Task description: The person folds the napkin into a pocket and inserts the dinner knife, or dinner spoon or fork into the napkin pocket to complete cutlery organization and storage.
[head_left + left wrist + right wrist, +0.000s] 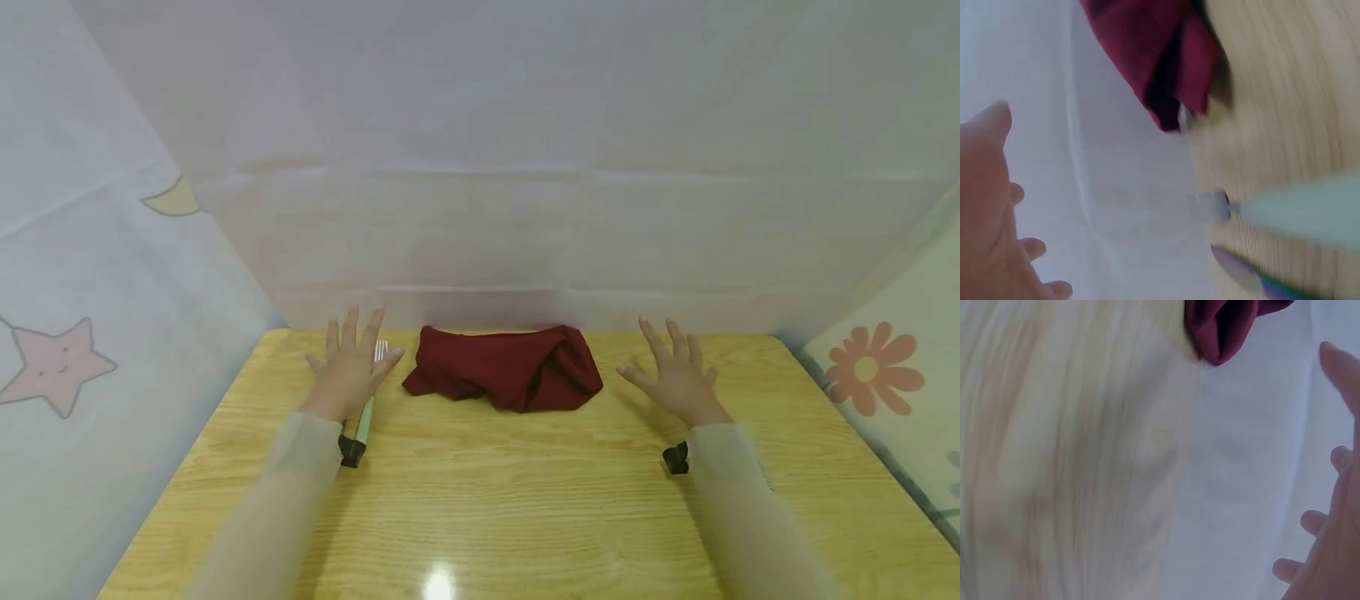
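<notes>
A dark red cloth [502,367] lies crumpled and loosely folded near the table's far edge, between the two hands. To its left, my left hand [345,379] is held with fingers spread and grips nothing. A fork [365,421] with a pale green handle lies beside and partly behind that hand; its tines point to the far edge. The left wrist view shows the fork's handle [1304,209] and, near it, a utensil with a shiny, rainbow-coloured part [1238,269], its kind unclear. My right hand [681,383], right of the cloth, also has spread fingers and holds nothing.
The wooden table [510,500] ends at a pale hanging sheet [480,233] behind the cloth. Printed sheets stand at both sides, with a pink star [60,367] on the left and a red flower [873,371] on the right. Each wrist carries a small black device.
</notes>
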Motion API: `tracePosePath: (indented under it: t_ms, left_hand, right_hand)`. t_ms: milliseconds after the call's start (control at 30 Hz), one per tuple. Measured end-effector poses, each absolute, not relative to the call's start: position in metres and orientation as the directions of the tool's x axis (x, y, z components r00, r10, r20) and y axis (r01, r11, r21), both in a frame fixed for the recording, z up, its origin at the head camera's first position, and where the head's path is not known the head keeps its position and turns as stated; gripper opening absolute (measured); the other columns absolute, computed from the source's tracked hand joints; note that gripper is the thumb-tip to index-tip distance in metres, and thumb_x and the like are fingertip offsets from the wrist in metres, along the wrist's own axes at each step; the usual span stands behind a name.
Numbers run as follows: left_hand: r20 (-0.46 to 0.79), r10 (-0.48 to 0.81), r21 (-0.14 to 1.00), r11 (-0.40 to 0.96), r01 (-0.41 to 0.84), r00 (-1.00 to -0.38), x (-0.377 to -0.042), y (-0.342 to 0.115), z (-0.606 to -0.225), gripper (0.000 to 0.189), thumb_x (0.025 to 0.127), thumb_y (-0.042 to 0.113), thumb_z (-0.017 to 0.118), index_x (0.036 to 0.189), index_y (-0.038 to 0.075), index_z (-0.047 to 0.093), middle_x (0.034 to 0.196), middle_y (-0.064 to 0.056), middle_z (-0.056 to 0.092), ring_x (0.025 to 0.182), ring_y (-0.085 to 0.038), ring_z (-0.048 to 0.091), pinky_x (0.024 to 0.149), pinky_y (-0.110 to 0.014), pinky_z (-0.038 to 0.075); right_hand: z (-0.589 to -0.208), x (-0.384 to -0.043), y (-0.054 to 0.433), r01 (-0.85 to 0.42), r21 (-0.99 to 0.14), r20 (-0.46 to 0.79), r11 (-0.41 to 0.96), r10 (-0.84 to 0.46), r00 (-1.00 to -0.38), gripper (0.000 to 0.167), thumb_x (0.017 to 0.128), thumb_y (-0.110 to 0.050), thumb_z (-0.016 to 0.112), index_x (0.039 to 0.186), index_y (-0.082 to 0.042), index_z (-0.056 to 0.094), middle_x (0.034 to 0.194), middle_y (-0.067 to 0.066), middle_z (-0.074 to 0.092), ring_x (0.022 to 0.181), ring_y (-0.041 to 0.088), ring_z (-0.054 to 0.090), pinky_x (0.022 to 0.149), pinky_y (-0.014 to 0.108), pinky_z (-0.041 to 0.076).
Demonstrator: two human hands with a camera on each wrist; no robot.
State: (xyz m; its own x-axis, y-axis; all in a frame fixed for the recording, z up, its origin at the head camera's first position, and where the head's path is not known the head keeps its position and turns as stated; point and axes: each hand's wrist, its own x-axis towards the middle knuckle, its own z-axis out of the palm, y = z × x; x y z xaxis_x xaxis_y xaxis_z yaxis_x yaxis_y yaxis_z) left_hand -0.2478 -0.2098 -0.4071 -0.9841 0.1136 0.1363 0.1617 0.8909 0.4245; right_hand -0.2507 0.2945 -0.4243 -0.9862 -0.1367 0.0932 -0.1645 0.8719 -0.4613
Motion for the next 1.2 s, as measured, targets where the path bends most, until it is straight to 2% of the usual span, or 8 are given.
tracePosePath:
  t_ms: [167,267,333,467,633,833,1000,1200]
  left_hand:
    - [0.409,0.129,0.478,0.813,0.333,-0.903,-0.241,-0.19,-0.408,0.065,0.109,0.04,0.043,0.164,0.016,0.018,0.167,-0.022,0.01,0.15,-0.05,0.011,0.108,-0.079,0.014]
    - [0.533,0.108,0.503,0.756,0.418,-0.839,-0.236,-0.178,-0.414,0.055,0.109,0.024,0.048,0.157,0.005,0.032,0.16,-0.026,0.027,0.145,-0.047,0.028,0.111,-0.068,0.029]
    - [0.55,0.087,0.553,0.707,0.441,-0.83,-0.234,-0.171,-0.42,0.051,0.107,0.017,0.049,0.155,0.004,0.037,0.157,-0.024,0.033,0.144,-0.043,0.033,0.112,-0.062,0.033]
    - [0.47,0.042,0.709,0.577,0.405,-0.882,-0.23,-0.16,-0.426,0.045,0.107,0.016,0.05,0.151,0.006,0.043,0.15,-0.02,0.042,0.139,-0.037,0.04,0.107,-0.058,0.041]
    - [0.248,-0.007,0.881,0.418,0.222,-0.969,-0.225,-0.15,-0.428,0.038,0.106,0.015,0.052,0.142,0.002,0.049,0.141,-0.019,0.052,0.13,-0.039,0.051,0.103,-0.058,0.044]
    - [0.063,-0.015,0.875,0.482,0.048,-0.998,-0.227,-0.143,-0.435,0.038,0.105,0.015,0.052,0.14,0.0,0.051,0.137,-0.024,0.057,0.122,-0.042,0.057,0.099,-0.054,0.049]
    - [-0.039,-0.031,0.865,0.499,-0.049,-0.999,-0.227,-0.141,-0.441,0.054,0.105,0.021,0.05,0.152,-0.003,0.037,0.145,-0.027,0.05,0.126,-0.042,0.055,0.098,-0.052,0.05]
    - [-0.123,-0.005,0.888,0.447,-0.112,-0.992,-0.23,-0.137,-0.448,0.063,0.106,0.025,0.05,0.157,-0.002,0.027,0.147,-0.027,0.047,0.112,-0.036,0.063,0.081,-0.039,0.057]
  right_hand:
    - [-0.43,-0.247,0.273,-0.223,-0.591,0.216,0.775,-0.114,-0.97,0.086,0.101,-0.04,0.063,0.165,-0.021,0.009,0.164,0.027,-0.002,0.145,0.061,0.004,0.096,0.087,0.019]
    - [-0.435,-0.245,0.258,-0.194,-0.733,0.201,0.652,-0.065,-0.977,0.076,0.102,-0.03,0.063,0.162,-0.01,0.02,0.16,0.03,0.011,0.142,0.057,0.019,0.103,0.077,0.029]
    - [-0.438,-0.243,0.248,-0.146,-0.818,0.16,0.556,-0.023,-0.987,0.068,0.103,-0.027,0.061,0.158,-0.005,0.027,0.156,0.029,0.021,0.138,0.052,0.031,0.104,0.069,0.037]
    - [-0.442,-0.242,0.232,-0.052,-0.914,0.073,0.402,0.038,-0.997,0.055,0.104,-0.023,0.058,0.151,-0.004,0.038,0.152,0.025,0.036,0.13,0.043,0.048,0.099,0.053,0.049]
    - [-0.447,-0.241,0.22,-0.022,-0.929,0.037,0.37,0.033,-0.999,0.05,0.103,-0.017,0.059,0.148,-0.001,0.042,0.15,0.025,0.041,0.127,0.039,0.054,0.091,0.038,0.052]
    - [-0.452,-0.243,0.218,-0.03,-0.91,0.044,0.413,0.024,-0.999,0.045,0.103,-0.019,0.059,0.144,-0.003,0.049,0.15,0.019,0.044,0.128,0.038,0.053,0.097,0.047,0.049]
    - [-0.456,-0.247,0.221,-0.023,-0.893,0.02,0.449,-0.012,-1.0,0.043,0.103,-0.019,0.059,0.143,-0.003,0.052,0.146,0.021,0.049,0.129,0.039,0.052,0.101,0.052,0.047]
    - [-0.458,-0.249,0.221,-0.025,-0.861,-0.037,0.508,-0.111,-0.993,0.054,0.103,-0.019,0.059,0.151,-0.001,0.042,0.143,0.028,0.051,0.131,0.042,0.05,0.102,0.051,0.045]
